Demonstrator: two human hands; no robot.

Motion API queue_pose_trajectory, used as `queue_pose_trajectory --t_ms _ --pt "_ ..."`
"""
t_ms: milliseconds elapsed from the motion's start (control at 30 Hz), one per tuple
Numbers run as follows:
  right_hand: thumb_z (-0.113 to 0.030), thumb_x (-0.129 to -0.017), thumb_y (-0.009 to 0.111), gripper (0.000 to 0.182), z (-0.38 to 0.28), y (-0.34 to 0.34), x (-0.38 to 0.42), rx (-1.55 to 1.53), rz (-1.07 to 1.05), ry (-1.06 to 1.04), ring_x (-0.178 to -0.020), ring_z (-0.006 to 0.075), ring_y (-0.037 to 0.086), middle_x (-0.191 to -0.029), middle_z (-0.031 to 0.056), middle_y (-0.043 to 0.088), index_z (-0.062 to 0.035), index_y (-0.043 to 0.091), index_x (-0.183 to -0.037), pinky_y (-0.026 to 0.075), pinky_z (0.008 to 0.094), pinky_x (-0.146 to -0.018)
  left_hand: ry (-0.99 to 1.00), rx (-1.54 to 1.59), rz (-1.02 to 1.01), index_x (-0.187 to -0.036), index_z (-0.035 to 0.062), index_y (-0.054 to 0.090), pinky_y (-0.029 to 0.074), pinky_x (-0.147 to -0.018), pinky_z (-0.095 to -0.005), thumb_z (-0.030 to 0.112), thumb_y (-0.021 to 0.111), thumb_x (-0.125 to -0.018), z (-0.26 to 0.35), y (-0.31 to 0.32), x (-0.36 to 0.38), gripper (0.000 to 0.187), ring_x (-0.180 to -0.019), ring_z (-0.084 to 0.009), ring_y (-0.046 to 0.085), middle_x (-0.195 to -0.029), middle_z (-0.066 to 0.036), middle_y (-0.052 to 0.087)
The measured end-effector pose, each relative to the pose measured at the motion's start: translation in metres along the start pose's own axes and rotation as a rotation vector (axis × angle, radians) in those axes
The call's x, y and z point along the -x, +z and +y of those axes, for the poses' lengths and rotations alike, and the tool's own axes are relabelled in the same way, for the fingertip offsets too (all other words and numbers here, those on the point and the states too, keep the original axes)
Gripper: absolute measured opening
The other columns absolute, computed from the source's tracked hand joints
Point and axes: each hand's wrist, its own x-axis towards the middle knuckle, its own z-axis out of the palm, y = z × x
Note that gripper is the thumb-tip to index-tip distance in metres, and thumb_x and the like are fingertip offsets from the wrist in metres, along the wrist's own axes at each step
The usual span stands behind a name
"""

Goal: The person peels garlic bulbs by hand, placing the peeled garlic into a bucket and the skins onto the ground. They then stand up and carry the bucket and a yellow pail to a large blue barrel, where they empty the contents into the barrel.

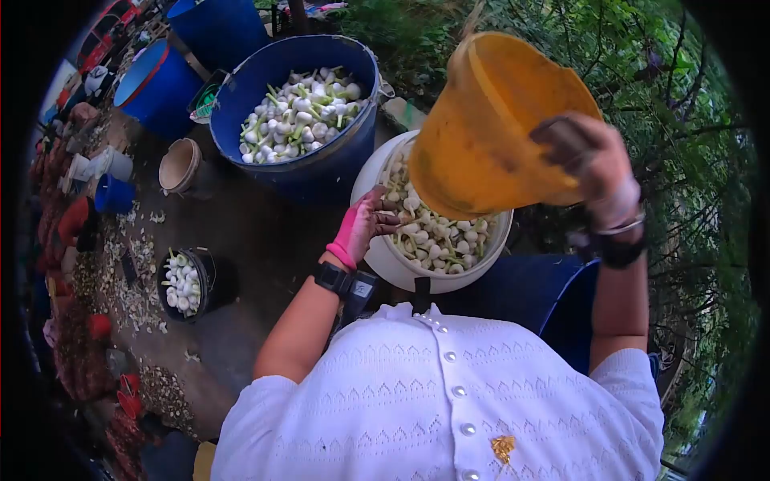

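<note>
A yellow bucket [473,128] is tilted above a white tub [383,264] that holds many white bulbs [437,240]. My right hand [589,156], in a dirty glove and blurred by motion, is closed on the bucket's right side. The bucket hides the upper right part of the tub. At the tub's left rim is my left hand [369,223], in a pink glove with dark fingers. Its fingers are apart and lie over the rim beside the bulbs.
A large blue barrel [337,164] of bulbs stands behind, left of the tub. More blue barrels [164,92] are at the upper left. Farther left are a beige bucket [178,164] and a small dark bucket [210,280] with bulbs. Green plants [682,160] border the right.
</note>
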Motion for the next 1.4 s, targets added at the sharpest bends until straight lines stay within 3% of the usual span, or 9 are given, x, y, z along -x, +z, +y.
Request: queue_pose_trajectory --t_ms 167,300,367,433,500,567,633,1000,1400 --pt "-0.016 -0.082 0.065 0.018 0.071 0.112 0.057 0.095 -0.291 0.146 -0.063 0.0111 0.054 -0.068 0.0021 0.06 0.0014 0.066 -0.086 0.045 0.0245 -0.058 0.034 0.046 0.038 -0.141 0.0028 0.026 0.044 -0.089 -0.0358 0.056 0.044 -0.09 -0.028 0.015 -0.021 0.076 -0.108 -0.0231 0.05 -0.137 -0.009 0.038" --pt "-0.015 -0.082 0.067 0.019 0.049 0.081 0.073 -0.286 -0.243 0.231 -0.054 0.0082 0.054 -0.062 0.0037 0.06 0.0026 0.066 -0.087 0.045 0.0236 -0.053 0.134 0.419 0.057 -0.129 0.0036 0.045 0.041 -0.093 -0.0311 0.028 0.046 -0.094 -0.073 0.02 -0.036 0.043 -0.108 -0.0154 0.052 -0.123 -0.005 0.054" --pt "-0.02 -0.078 0.071 0.034 0.057 0.07 0.074 -0.316 0.04 0.262 -0.071 0.0164 0.06 -0.08 0.0084 0.064 -0.0003 0.062 -0.104 0.049 0.029 -0.063 0.182 -0.109 0.23 -0.119 0.0026 0.051 0.044 -0.09 -0.0309 0.017 0.05 -0.088 -0.08 0.013 -0.024 0.034 -0.101 -0.0178 0.057 -0.108 -0.006 0.061" --pt "-0.023 -0.072 0.075 0.063 0.099 0.05 0.055 0.729 0.585 -0.059 -0.097 0.0296 0.057 -0.107 0.0159 0.06 -0.0047 0.049 -0.126 0.047 0.0372 -0.084 0.234 -0.292 0.305 -0.106 0.0004 0.054 0.046 -0.081 -0.0295 0.011 0.052 -0.079 -0.066 0.014 -0.012 0.029 -0.091 -0.0196 0.059 -0.1 -0.009 0.062" --pt "-0.034 -0.065 0.079 0.09 0.161 0.039 0.053 0.818 0.599 0.288 -0.118 0.0356 0.045 -0.125 0.0194 0.05 -0.0097 0.033 -0.138 0.037 0.0409 -0.101 0.218 -0.158 0.33 -0.099 0.0005 0.054 0.05 -0.073 -0.0305 0.009 0.053 -0.075 -0.044 0.023 -0.006 0.026 -0.083 -0.0214 0.062 -0.094 -0.01 0.061" --pt "-0.031 -0.068 0.076 0.085 0.21 0.059 0.059 0.133 0.369 0.56 -0.12 0.0349 0.044 -0.125 0.019 0.05 -0.0093 0.032 -0.138 0.037 0.0411 -0.101 -0.086 -0.149 0.353 -0.101 0.0019 0.051 0.053 -0.07 -0.0357 0.011 0.054 -0.073 -0.03 0.022 -0.001 0.03 -0.081 -0.0249 0.062 -0.092 -0.011 0.061" --pt "-0.026 -0.072 0.072 0.077 0.228 0.085 0.051 0.407 0.16 0.87 -0.119 0.0349 0.044 -0.124 0.0194 0.05 -0.0114 0.035 -0.138 0.038 0.0406 -0.1 -0.271 -0.127 0.304 -0.104 0.0051 0.048 0.054 -0.066 -0.0376 0.011 0.055 -0.068 -0.072 -0.016 -0.027 0.037 -0.079 -0.0261 0.062 -0.092 -0.011 0.059" --pt "-0.009 -0.077 0.06 0.065 0.317 0.09 0.033 0.321 0.482 0.919 -0.107 0.037 0.053 -0.128 0.0154 0.049 -0.0184 0.036 -0.136 0.046 0.041 -0.091 0.261 -0.737 0.446 -0.101 -0.0047 0.054 0.046 -0.076 -0.0324 0.01 0.048 -0.081 -0.115 0.006 -0.112 0.026 -0.085 -0.0248 0.058 -0.098 -0.012 0.06" --pt "-0.013 -0.083 0.052 0.048 0.409 0.138 0.037 0.212 0.496 0.881 -0.108 0.0373 0.054 -0.115 0.0225 0.057 -0.0074 0.045 -0.13 0.045 0.0412 -0.09 0.096 -0.758 0.459 -0.102 -0.005 0.056 0.049 -0.071 -0.0365 0.012 0.054 -0.077 -0.218 -0.059 -0.149 0.03 -0.08 -0.0272 0.062 -0.089 -0.016 0.065"
